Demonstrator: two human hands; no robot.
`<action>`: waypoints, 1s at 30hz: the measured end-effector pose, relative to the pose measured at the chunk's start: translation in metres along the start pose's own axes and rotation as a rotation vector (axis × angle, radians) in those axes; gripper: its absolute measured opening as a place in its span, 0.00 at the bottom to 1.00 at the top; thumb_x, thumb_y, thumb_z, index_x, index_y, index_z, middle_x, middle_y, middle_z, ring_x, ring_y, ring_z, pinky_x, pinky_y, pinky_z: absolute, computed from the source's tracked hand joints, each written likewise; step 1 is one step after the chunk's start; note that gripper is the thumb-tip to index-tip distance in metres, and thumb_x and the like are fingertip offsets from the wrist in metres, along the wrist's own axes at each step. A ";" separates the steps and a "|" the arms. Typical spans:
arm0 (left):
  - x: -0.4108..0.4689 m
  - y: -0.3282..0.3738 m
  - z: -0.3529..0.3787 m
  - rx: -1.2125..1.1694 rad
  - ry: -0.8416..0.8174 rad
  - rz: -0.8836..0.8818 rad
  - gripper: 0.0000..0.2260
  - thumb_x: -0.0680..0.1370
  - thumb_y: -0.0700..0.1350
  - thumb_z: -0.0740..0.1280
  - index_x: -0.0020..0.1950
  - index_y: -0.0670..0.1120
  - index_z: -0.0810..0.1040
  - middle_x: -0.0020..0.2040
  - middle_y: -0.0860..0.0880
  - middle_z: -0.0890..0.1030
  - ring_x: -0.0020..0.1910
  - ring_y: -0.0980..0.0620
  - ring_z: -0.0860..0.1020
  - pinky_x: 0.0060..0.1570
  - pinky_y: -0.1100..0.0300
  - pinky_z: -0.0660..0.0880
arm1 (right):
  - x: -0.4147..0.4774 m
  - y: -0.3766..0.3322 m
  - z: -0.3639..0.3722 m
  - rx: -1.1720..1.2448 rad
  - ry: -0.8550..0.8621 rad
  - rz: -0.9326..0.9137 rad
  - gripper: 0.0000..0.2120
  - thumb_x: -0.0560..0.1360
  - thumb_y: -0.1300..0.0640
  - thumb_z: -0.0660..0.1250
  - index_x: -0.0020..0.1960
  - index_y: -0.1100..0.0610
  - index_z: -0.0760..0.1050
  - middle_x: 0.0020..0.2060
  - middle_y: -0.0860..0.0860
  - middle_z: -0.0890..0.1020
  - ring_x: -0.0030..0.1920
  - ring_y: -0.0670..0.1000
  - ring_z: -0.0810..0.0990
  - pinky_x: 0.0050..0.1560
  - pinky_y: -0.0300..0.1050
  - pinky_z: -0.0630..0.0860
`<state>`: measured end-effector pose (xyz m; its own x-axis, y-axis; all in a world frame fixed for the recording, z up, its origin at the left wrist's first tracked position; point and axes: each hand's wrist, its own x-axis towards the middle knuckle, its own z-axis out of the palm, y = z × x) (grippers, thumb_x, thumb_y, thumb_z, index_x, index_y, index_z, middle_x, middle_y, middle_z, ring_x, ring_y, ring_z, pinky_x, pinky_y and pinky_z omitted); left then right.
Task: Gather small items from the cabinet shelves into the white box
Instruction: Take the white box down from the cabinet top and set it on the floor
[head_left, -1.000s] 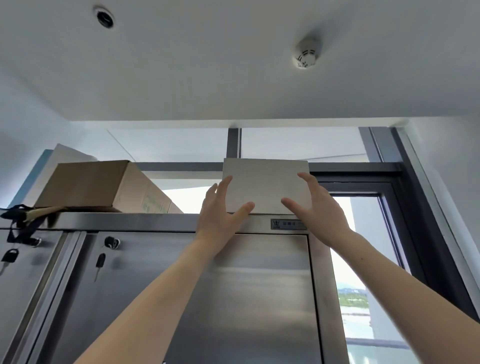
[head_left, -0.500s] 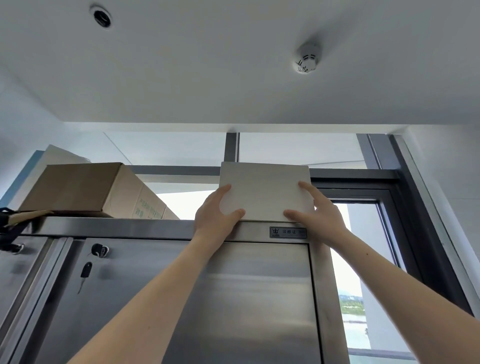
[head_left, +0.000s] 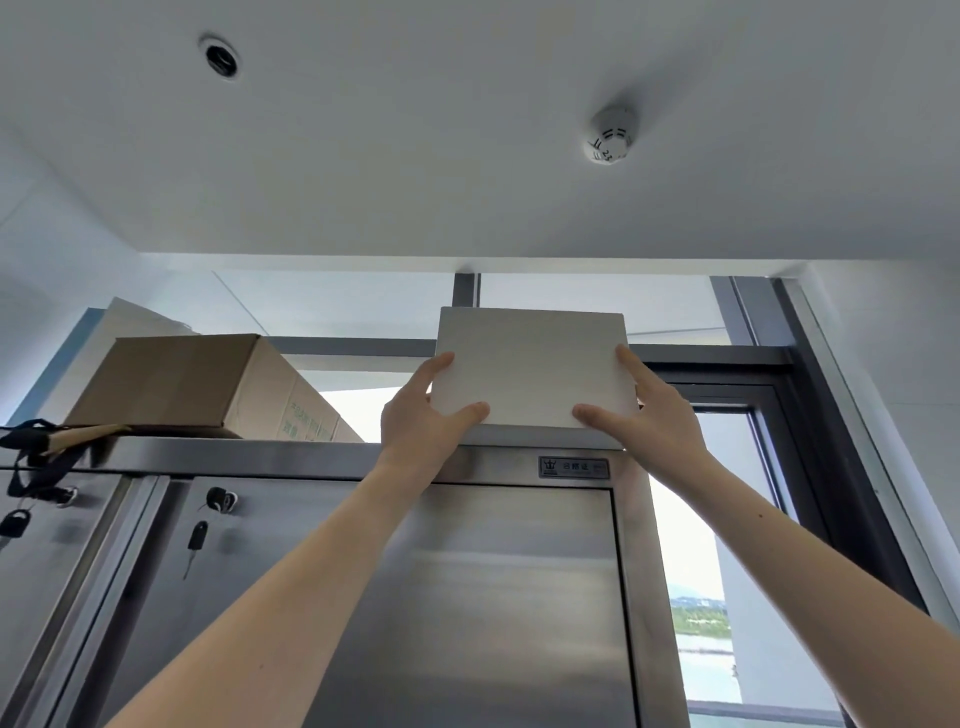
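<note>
Left hand and right hand grip white box — plain, flat-faced.

Both arms raised, left hand and right hand clasping.

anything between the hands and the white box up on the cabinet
Nothing visible. The left hand and right hand already grip the white box by its two sides on the cabinet top. The cardboard box sits apart to its left.

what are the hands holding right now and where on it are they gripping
Both hands hold the white box atop the steel cabinet: the left hand grips its lower left corner, the right hand its lower right corner.
</note>
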<state>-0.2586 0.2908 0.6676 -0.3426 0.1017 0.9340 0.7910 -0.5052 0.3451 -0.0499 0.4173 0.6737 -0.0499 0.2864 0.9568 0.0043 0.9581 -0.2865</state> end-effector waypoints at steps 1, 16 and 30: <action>-0.001 0.003 -0.002 -0.002 0.000 0.003 0.29 0.67 0.50 0.77 0.66 0.61 0.71 0.56 0.56 0.80 0.54 0.53 0.78 0.53 0.63 0.72 | -0.001 -0.004 -0.002 0.002 0.002 -0.009 0.44 0.67 0.45 0.78 0.78 0.41 0.59 0.70 0.43 0.72 0.71 0.48 0.70 0.60 0.39 0.65; 0.001 0.039 -0.021 -0.070 -0.154 0.062 0.32 0.71 0.52 0.75 0.71 0.64 0.65 0.68 0.59 0.70 0.63 0.57 0.69 0.60 0.63 0.65 | 0.007 -0.037 -0.030 0.173 -0.118 -0.026 0.35 0.70 0.51 0.77 0.71 0.37 0.65 0.57 0.37 0.74 0.60 0.47 0.75 0.59 0.41 0.71; -0.030 0.059 -0.031 0.005 -0.118 0.130 0.39 0.65 0.50 0.79 0.68 0.70 0.62 0.65 0.56 0.70 0.59 0.51 0.74 0.61 0.50 0.74 | -0.034 -0.046 -0.045 0.237 -0.077 -0.128 0.42 0.66 0.55 0.81 0.69 0.30 0.63 0.58 0.45 0.79 0.55 0.48 0.82 0.57 0.50 0.80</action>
<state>-0.2175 0.2318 0.6569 -0.1757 0.1357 0.9750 0.8273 -0.5165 0.2210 -0.0037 0.3636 0.6564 -0.1107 0.1532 0.9820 -0.2405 0.9546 -0.1761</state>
